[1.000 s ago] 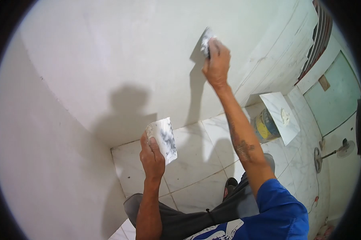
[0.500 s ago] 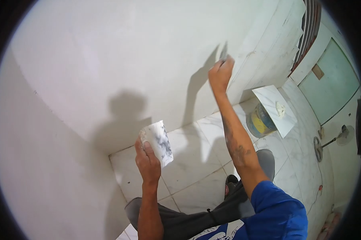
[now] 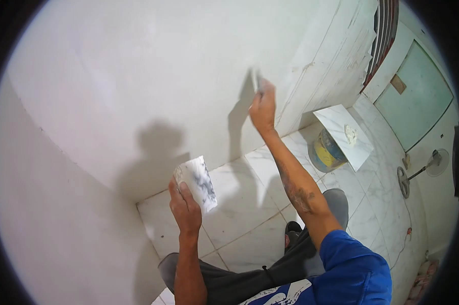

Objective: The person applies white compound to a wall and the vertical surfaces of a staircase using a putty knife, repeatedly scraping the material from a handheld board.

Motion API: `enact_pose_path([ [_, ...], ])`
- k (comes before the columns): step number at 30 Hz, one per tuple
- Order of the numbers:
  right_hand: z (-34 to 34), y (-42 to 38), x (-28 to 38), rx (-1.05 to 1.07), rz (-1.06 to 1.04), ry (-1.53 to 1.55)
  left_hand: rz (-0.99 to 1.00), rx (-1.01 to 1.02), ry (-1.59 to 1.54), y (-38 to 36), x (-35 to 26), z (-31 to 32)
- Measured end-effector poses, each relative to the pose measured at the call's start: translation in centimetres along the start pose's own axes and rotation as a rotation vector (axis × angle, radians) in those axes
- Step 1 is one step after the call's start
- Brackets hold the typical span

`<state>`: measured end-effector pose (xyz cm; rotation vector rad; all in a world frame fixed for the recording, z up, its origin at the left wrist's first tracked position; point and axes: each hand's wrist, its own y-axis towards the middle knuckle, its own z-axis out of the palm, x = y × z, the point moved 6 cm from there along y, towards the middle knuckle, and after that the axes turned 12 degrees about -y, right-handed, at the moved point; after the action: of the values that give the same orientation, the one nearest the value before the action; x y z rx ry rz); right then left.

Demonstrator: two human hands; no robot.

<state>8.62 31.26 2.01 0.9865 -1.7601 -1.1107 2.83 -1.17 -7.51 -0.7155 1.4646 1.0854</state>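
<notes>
My left hand [image 3: 186, 207] grips a flat rectangular plate [image 3: 198, 183] by its left edge, thumb across its face. White putty and dark grey patches cover the plate, which is held up over the floor near the corner. Farther right, my right hand [image 3: 263, 108] is closed around a putty knife [image 3: 260, 81], its blade blurred and close to the white wall [image 3: 189, 66]. A shadow of the hand and knife falls on the wall just left of them.
A bucket [image 3: 325, 152] with a yellow band stands by the wall, a white marbled tile [image 3: 344, 134] resting on top with a lump of putty [image 3: 350, 134]. Beyond are a stand fan [image 3: 418, 175] and a greenish door [image 3: 415, 96]. Pale tiles [image 3: 250, 236] cover the floor.
My right hand has moved left and down along the wall with the putty knife. The left hand and plate have barely shifted; the view has turned slightly.
</notes>
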Motion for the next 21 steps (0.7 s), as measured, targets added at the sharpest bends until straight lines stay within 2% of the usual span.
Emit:
enact_pose_path([
  [3,1.3,1.7,-6.1,0.017,0.681,-0.013,0.024,-0.019,0.038,-0.1,-0.2,0.0],
  [6,2.9,2.9,-5.9,0.052,0.858,0.282,0.013,-0.016,0.017,0.0,0.0,0.0],
  [9,3.2,2.8,-0.3,-0.085,0.327,-0.145,0.095,-0.041,0.06,-0.1,0.0,0.1],
  [12,1.3,1.6,5.4,0.049,-0.112,0.098,0.087,-0.029,0.042,0.1,0.7,0.0],
  [17,-2.3,8.8,5.9,-0.151,-0.319,0.075,0.033,-0.028,0.042,-0.1,0.6,-0.1],
  [21,-3.3,14.0,8.5,-0.15,-0.528,-0.149,0.004,-0.017,0.005,0.0,0.7,0.0],
])
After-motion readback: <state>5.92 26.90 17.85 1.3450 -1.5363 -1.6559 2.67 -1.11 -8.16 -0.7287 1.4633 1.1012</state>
